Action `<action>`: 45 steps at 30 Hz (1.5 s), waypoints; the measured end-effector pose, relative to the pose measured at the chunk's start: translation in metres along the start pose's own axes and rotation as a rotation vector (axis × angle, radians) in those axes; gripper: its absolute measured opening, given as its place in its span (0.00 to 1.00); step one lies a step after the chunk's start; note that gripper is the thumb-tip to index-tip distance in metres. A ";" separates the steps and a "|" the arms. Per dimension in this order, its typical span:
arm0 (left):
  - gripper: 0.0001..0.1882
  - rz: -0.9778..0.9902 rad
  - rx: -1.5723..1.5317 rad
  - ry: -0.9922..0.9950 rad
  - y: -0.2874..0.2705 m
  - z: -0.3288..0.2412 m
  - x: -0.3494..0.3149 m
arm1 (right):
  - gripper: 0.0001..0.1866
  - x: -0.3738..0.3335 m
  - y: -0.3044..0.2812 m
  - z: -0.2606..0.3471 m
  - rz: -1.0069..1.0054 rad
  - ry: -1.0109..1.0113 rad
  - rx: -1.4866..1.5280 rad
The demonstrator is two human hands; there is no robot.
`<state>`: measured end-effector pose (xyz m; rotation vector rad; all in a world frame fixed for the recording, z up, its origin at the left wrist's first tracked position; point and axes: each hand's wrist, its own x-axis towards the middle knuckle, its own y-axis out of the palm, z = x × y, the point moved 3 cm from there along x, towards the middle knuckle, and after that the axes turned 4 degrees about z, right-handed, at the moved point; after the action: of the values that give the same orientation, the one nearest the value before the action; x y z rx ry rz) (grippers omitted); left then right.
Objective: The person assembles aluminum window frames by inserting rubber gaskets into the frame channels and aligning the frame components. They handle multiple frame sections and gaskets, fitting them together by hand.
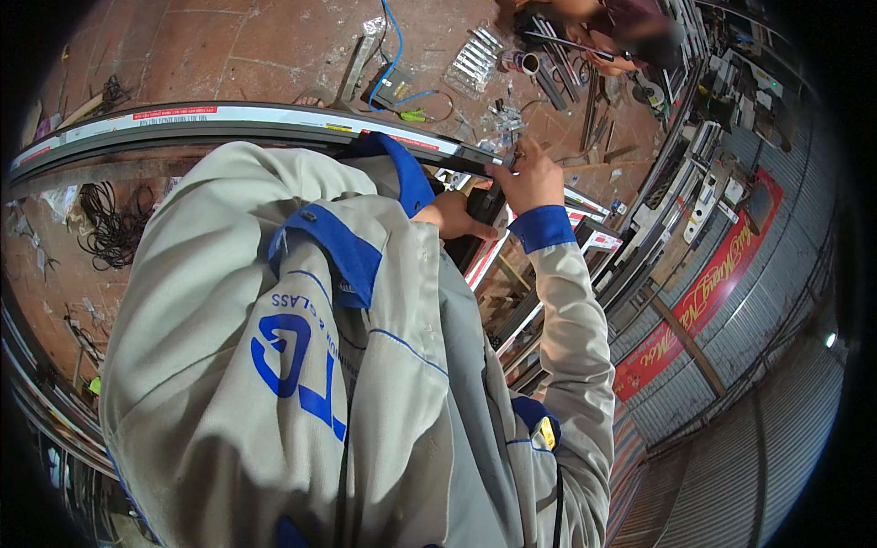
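From my end of the head camera, I have both hands close together near the middle of the view, at the right end of a long bar. The bar is dark with white and red film along it, and it runs away to the left in front of the body, bent by the lens.

My right hand is over the bar's end, palm down, fingers curled and their tips at the dark surface; I can't tell whether they are pinching it or only resting there. My left hand sits lower and nearer the body, thumb stretched to the right beside a dark piece between the two hands. Its other fingers are hidden, so I can't tell if it grips.

Below the hands I see more bars with red and white film. Beyond the long bar, on the reddish floor, lie a blue hose, a black box, a pack of strips and a can. Another person is at the upper right. Dark cable lies coiled at the left, and a red banner hangs along the metal wall at the right.
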<state>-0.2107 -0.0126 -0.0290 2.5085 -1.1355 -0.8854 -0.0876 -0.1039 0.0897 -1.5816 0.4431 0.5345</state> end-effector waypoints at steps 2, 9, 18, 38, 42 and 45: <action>0.55 -0.027 0.042 0.000 -0.002 -0.008 -0.008 | 0.28 0.002 0.006 -0.009 0.013 0.008 -0.014; 0.59 -0.076 0.058 0.019 -0.001 -0.009 -0.008 | 0.22 -0.006 0.005 -0.006 -0.062 0.014 0.049; 0.57 0.013 0.126 -0.123 -0.001 0.004 0.010 | 0.13 -0.021 0.009 0.003 -0.122 -0.066 0.025; 0.48 -0.004 0.019 -0.081 0.005 0.005 0.010 | 0.14 -0.001 -0.001 -0.022 0.125 0.110 0.390; 0.57 -0.009 0.134 -0.187 0.000 -0.001 0.005 | 0.11 -0.006 -0.011 0.000 -0.030 -0.039 0.148; 0.56 -0.068 0.061 -0.092 0.001 -0.008 -0.005 | 0.13 -0.006 0.000 -0.012 -0.058 -0.020 0.181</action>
<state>-0.2092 -0.0099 -0.0205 2.5934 -1.1276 -1.0082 -0.0916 -0.1156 0.0939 -1.4102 0.4177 0.4524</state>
